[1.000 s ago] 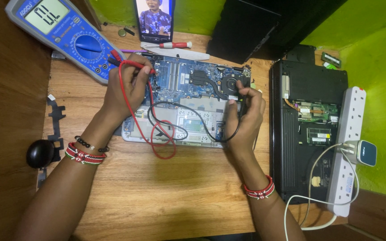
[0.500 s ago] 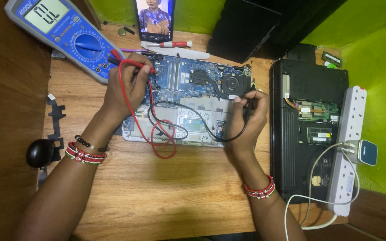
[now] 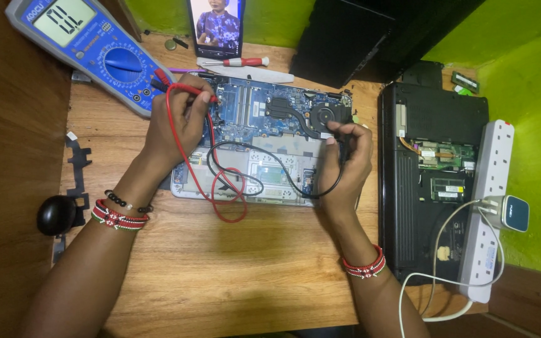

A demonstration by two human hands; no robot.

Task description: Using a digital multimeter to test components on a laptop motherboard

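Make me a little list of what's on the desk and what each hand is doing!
Left hand: holds the red probe on the opened laptop
Right hand: holds the black probe near the fan
Leads: red wire and black wire loop over the laptop
Meter: blue, top left, screen lit
Phone: propped upright at the back
Screwdriver: red handle, behind the laptop
Second laptop: black, opened, on the right
Power strip: white, far right, charger plugged in
Desk: wooden
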